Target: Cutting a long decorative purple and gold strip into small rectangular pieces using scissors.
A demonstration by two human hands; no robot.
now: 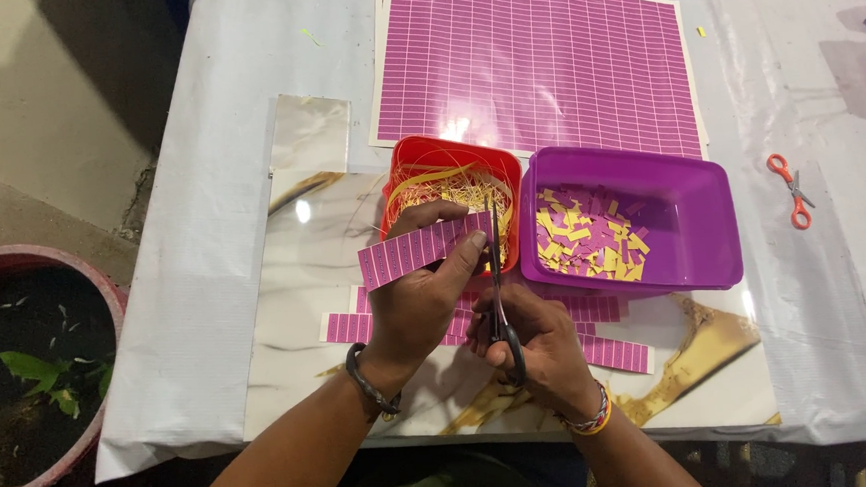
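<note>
While our left hand (418,300) pinches a purple label strip (415,252) just in front of the orange tub (454,180), our right hand (537,339) works black scissors (499,290), blades upright against the strip's right end. Both grips are closed, left on the strip, right through the scissor handles. Beside the orange tub, to its right, sits a purple tub (652,215) holding cut purple and yellow slips. Behind the orange tub lie purple label sheets (542,56). More strips (599,329) lie below the purple tub on the bench (205,287). Small orange scissors (792,189) rest well right of it.
</note>
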